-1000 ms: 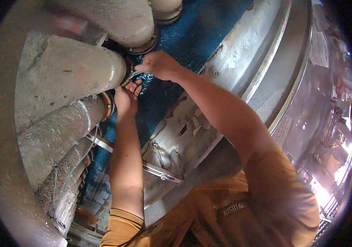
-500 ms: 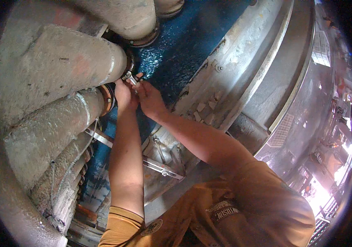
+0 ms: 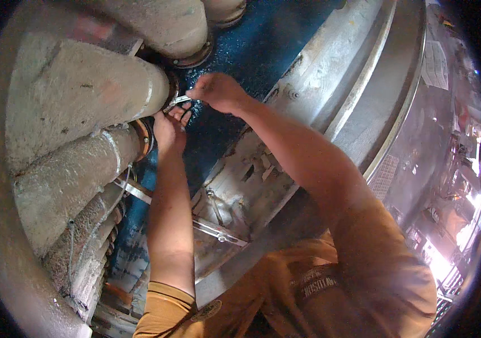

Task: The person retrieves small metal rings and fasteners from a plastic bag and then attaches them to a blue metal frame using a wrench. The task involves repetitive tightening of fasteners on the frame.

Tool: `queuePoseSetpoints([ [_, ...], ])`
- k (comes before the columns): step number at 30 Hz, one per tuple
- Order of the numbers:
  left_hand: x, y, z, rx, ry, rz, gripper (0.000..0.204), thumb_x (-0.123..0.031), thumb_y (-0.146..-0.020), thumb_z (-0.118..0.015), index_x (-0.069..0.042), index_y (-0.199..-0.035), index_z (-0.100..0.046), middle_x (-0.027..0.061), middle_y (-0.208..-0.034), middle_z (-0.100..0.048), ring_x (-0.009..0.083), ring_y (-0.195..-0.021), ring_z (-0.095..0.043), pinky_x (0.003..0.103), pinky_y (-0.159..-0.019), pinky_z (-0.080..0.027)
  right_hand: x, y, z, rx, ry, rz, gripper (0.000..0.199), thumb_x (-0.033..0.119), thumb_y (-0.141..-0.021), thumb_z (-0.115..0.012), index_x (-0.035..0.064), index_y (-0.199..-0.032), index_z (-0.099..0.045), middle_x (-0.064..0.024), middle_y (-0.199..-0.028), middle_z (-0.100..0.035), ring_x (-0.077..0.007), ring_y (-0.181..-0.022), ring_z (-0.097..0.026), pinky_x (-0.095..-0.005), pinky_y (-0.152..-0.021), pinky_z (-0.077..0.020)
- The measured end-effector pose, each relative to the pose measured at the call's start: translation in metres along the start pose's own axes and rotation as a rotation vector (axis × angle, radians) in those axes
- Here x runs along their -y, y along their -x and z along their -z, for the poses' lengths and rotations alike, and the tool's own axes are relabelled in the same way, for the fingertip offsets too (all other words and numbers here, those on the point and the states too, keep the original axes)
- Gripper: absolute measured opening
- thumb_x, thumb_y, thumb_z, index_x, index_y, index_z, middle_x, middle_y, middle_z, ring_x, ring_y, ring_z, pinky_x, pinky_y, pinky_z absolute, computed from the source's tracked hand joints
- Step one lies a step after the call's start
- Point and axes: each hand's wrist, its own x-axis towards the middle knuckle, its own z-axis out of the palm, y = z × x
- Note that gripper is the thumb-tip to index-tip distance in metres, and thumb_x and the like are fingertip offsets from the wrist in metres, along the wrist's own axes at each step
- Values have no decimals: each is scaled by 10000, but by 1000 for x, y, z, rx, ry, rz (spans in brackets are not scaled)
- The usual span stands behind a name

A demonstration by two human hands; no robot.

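Observation:
My right hand [image 3: 218, 93] is closed on the end of a short bright metal wrench [image 3: 182, 99], its other end at the collar of a large grey roller [image 3: 99, 84]. Just below, my left hand [image 3: 168, 130] rests against that collar with its fingers curled; what they hold, if anything, is hidden. A dark, thin curved piece shows by its fingertips, too small to name. Near my left wrist is the orange-brown collar [image 3: 145, 138] of the roller below [image 3: 77, 169].
More grey rollers [image 3: 167, 25] line the left side above a dark blue surface [image 3: 252, 62]. A pale steel beam [image 3: 322, 53] runs diagonally to the right. Below my arms lie a slotted metal bar [image 3: 221, 232] and a slim metal rod [image 3: 214, 205]. A thin cable [image 3: 97, 225] hangs at lower left.
My right hand has swung up and away from my left hand, turning the wrench flatter. The left hand stays by the collar, its fingers now more exposed.

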Motion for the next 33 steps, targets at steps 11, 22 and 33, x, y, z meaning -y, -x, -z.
queuePoseSetpoints([
  [11,0,-1,3,-88,50,-12,457,-468,-981,-299,-59,-1007,-501,46,-763,-538,235,-816,-589,415,-808,-451,-3,44,-44,-163,-839,-127,173,155,-921,-526,34,-1016,-607,-62,-809,-630,-135,-644,-572,-266,-571,-454],
  [22,-6,0,8,24,-75,81,563,-538,-964,-233,-48,-1122,-460,129,-876,-643,206,-708,-567,329,-628,-461,17,70,-110,-295,-900,-257,259,206,-962,-488,24,-1126,-570,-66,-791,-628,-108,-644,-584,-254,-575,-480],
  [33,-12,10,-8,-40,-108,153,617,-583,-939,-208,-64,-1166,-453,160,-976,-634,236,-688,-572,368,-506,-470,25,62,-65,50,-748,-294,216,174,-953,-468,25,-1037,-601,-51,-737,-628,-113,-588,-600,-241,-507,-486],
])
